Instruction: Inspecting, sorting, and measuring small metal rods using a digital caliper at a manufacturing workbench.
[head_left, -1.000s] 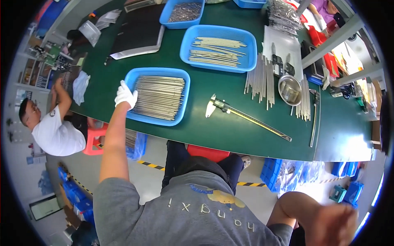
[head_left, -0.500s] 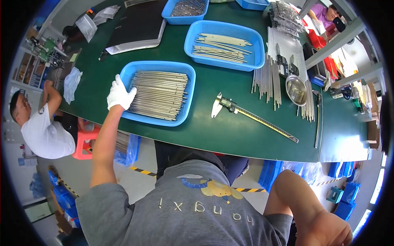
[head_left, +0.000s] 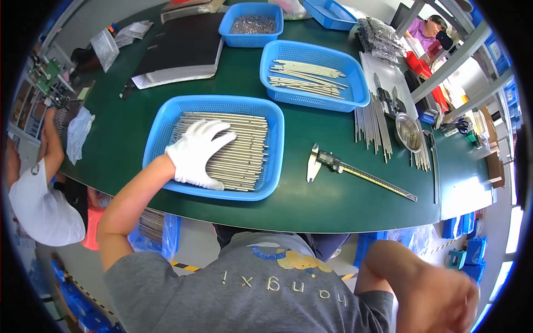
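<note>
My left hand (head_left: 201,153), in a white glove, lies with fingers spread on top of the metal rods (head_left: 244,145). Those rods are packed side by side in a blue plastic basket (head_left: 276,161) near the table's front edge. Bare and held away from the table at the lower right, my right hand (head_left: 444,299) is smeared by motion, so its fingers do not show clearly. A digital caliper (head_left: 328,160) rests on the green table to the right of the basket.
Behind stands a second blue basket (head_left: 363,99) with fewer rods, and a basket of small metal parts (head_left: 252,25). Loose rods (head_left: 373,130) and an oval metal bowl (head_left: 409,133) lie at right. A black binder (head_left: 183,47) is at back left. A person (head_left: 44,205) sits at left.
My left hand has moved from the basket's left rim onto the rods. My right hand has shifted slightly upward and is blurred. The whole view has tilted a little.
</note>
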{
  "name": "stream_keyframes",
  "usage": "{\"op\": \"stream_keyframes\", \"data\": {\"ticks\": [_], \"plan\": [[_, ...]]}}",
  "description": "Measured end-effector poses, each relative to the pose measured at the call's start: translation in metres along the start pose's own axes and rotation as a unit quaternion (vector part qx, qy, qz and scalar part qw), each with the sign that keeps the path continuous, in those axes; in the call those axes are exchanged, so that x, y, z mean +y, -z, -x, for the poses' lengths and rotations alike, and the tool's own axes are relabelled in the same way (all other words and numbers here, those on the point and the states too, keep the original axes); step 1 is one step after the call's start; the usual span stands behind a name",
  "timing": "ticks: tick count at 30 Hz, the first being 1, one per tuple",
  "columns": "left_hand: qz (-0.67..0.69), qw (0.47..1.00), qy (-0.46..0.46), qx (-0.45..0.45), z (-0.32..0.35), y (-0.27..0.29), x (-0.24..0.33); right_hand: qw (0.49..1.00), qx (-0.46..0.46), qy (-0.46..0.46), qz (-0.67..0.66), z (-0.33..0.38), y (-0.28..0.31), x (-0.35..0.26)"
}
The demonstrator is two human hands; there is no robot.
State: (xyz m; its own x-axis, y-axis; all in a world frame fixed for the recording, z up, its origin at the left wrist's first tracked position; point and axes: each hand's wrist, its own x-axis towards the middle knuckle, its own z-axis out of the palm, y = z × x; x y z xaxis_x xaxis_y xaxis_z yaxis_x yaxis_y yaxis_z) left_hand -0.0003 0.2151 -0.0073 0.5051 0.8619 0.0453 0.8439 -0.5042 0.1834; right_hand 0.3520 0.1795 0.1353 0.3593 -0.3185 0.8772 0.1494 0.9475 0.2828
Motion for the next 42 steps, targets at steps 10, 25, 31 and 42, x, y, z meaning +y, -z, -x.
{"op": "stream_keyframes", "data": {"ticks": [10, 25, 31, 42], "plan": [[-0.005, 0.996, -0.084, -0.009, -0.025, 0.005, 0.006, 0.718, -0.646, -0.258, 0.029, 0.196, -0.031, -0.016], [0.014, 0.992, -0.041, -0.116, -0.029, 0.008, -0.031, 0.732, -0.619, -0.283, 0.038, 0.238, -0.073, -0.013], [-0.008, 0.980, -0.039, -0.193, -0.034, 0.012, -0.025, 0.723, -0.600, -0.340, 0.022, 0.221, -0.068, -0.013], [0.220, 0.968, 0.100, 0.061, -0.012, 0.027, -0.038, 0.751, -0.484, -0.448, 0.038, 0.199, -0.010, -0.031]]}}
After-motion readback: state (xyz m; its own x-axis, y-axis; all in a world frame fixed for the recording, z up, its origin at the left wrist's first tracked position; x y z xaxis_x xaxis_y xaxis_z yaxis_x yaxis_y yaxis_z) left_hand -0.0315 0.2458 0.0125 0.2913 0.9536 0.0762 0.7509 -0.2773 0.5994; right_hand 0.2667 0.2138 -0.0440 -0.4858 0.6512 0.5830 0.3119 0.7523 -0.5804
